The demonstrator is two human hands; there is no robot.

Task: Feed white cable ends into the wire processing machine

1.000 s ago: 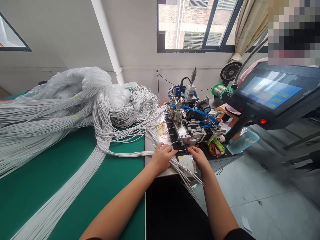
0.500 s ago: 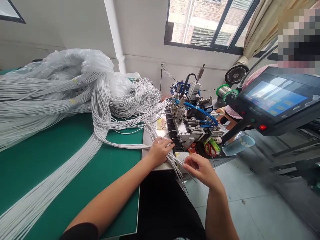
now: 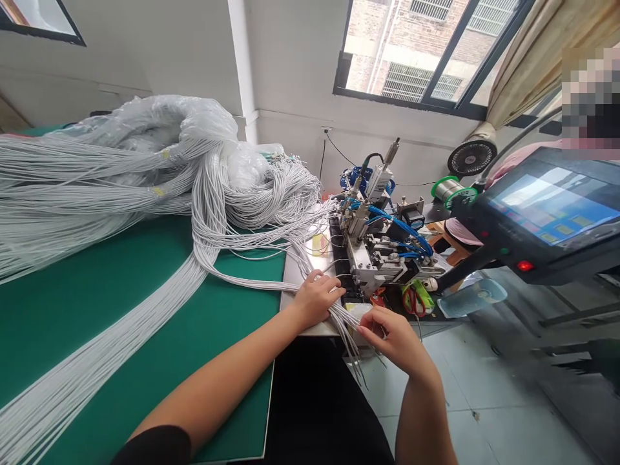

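**Both grips on the fanned wire ends, right hand drawn back from the machine**

Left hand (image 3: 316, 298) lies knuckles-up at the near edge of the steel plate (image 3: 295, 271), its grip clenched over a fan of thin white wires (image 3: 349, 328) whose free ends splay past the counter (image 3: 121, 310) edge toward 5 o'clock. Right hand (image 3: 394, 336) sits just beside it, at 4 o'clock from the left, thumb and forefinger pinched on what looks like one or a few of those wire ends; exactly how many cannot be told.

A second ago the right hand reached up to the front of the soldering machine (image 3: 382, 248), fingertips at its jaw block. Half a second ago it had pulled back to the wire ends, and it now holds almost the same place, slightly lower and nearer the body. The left hand has stayed put, clamped on the same fan.

From the left hand the wires run toward 10 o'clock, over the green counter, into the large looped bundle (image 3: 232, 187) that rests against a clear plastic bag (image 3: 159, 119). At 2 o'clock from the hands stands the machine with blue air hoses; red-handled scissors (image 3: 414, 300) lie at its foot. Further toward 3 o'clock a touchscreen panel (image 3: 547, 210) hangs on an arm, and a solder spool (image 3: 448, 188) and small fan (image 3: 472, 158) sit behind.
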